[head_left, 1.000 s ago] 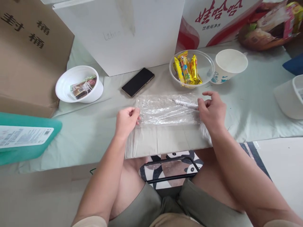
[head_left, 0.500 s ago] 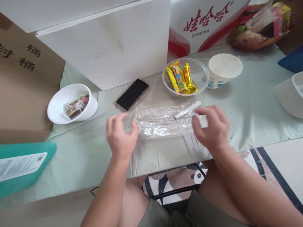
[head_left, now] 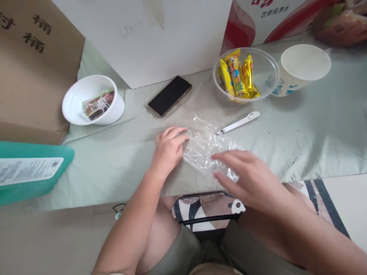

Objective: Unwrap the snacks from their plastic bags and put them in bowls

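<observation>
A crumpled sheet of clear plastic film [head_left: 202,147] is bunched on the cloth-covered table in front of me. At its left edge, my left hand [head_left: 169,149] has its fingers curled onto the film. My right hand [head_left: 243,172], slightly blurred, is over the film's right end with thumb and fingers apart; I cannot tell whether the fingertips touch it. Just behind the film lies a slim white craft knife [head_left: 239,123], its blade end pointing left toward the film.
Behind are a black phone [head_left: 169,95], a clear bowl [head_left: 266,82] of yellow-wrapped snacks and a white paper cup [head_left: 305,63]. A white tub [head_left: 114,110] with small packets stands left, near a green pack [head_left: 28,170] and a cardboard box [head_left: 34,88]. White boxes [head_left: 177,42] block the back.
The film, spread out flat between my hands before, is now gathered into a smaller crumpled heap. My hands have moved closer together. The knife now lies off the film. The view has tilted down.
</observation>
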Action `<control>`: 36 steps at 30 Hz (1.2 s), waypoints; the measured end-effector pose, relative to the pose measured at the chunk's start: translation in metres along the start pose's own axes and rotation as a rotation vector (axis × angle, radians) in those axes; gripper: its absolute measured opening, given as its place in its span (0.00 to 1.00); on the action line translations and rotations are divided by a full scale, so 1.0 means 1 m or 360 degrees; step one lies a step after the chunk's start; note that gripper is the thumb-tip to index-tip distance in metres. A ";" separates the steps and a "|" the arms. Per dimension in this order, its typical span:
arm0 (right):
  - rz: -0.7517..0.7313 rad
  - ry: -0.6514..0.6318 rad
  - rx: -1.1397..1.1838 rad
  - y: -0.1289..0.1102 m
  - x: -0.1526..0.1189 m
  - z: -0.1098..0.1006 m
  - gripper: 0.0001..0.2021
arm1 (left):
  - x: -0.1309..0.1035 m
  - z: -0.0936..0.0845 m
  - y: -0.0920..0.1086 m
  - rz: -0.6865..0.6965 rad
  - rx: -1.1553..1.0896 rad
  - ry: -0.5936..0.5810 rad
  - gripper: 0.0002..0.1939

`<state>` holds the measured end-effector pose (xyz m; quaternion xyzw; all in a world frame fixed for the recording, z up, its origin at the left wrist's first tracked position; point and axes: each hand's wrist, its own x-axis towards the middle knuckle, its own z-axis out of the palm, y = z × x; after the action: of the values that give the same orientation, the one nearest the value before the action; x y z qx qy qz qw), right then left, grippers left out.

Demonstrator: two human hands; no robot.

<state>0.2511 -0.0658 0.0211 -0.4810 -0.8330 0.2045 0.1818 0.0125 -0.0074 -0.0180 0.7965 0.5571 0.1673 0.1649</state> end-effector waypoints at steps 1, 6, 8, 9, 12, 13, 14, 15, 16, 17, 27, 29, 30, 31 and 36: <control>0.0105 0.0143 -0.0027 0.006 0.003 0.000 0.15 | 0.000 0.000 -0.001 0.0024 -0.0056 -0.0048 0.22; 0.0456 0.0259 -0.0206 0.027 0.030 0.027 0.33 | 0.001 0.002 -0.006 0.0150 -0.0228 -0.0169 0.23; 0.0398 0.0198 -0.0133 0.026 0.037 0.039 0.32 | 0.001 0.002 -0.007 0.0209 -0.0259 -0.0122 0.21; 0.0365 0.0194 -0.0077 0.026 0.038 0.043 0.31 | 0.000 0.002 -0.007 0.0226 -0.0273 -0.0072 0.20; 0.0327 0.0225 0.0224 0.026 0.037 0.048 0.30 | -0.004 0.001 -0.005 0.0211 -0.0333 0.0177 0.16; 0.0341 0.0265 0.0352 0.027 0.037 0.049 0.30 | -0.006 0.001 -0.004 0.0157 -0.0355 0.0302 0.13; 0.0357 0.0326 0.0486 0.029 0.037 0.048 0.30 | -0.008 0.002 -0.002 0.0070 -0.0383 0.0441 0.12; 0.0369 0.0402 0.0622 0.031 0.037 0.048 0.29 | -0.009 0.002 -0.001 -0.0040 -0.0431 0.0559 0.14; 0.0371 0.0491 0.0753 0.033 0.037 0.047 0.28 | -0.010 0.002 0.000 -0.0161 -0.0518 0.0628 0.18; 0.0358 0.0581 0.0871 0.034 0.038 0.046 0.27 | -0.011 0.002 0.001 -0.0276 -0.0659 0.0636 0.23; 0.0484 0.0619 0.1429 0.045 0.042 0.046 0.34 | 0.007 0.003 0.022 -0.0683 -0.1905 -0.0024 0.16; 0.0558 0.0437 0.1658 0.043 0.042 0.048 0.31 | 0.009 0.005 0.021 -0.0605 -0.1925 0.0042 0.15; 0.0600 0.0363 0.1718 0.041 0.043 0.047 0.26 | 0.009 0.005 0.020 -0.0556 -0.1928 0.0034 0.15; 0.0641 0.0333 0.1715 0.039 0.044 0.047 0.21 | 0.009 0.005 0.019 -0.0519 -0.1921 0.0001 0.14; 0.0604 0.0563 0.1153 0.033 0.042 0.040 0.08 | 0.008 0.000 0.011 -0.0611 -0.1643 -0.0248 0.14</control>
<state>0.2355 -0.0204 -0.0255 -0.5582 -0.5605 0.4275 0.4376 0.0239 -0.0032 -0.0126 0.5066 0.5240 0.3260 0.6021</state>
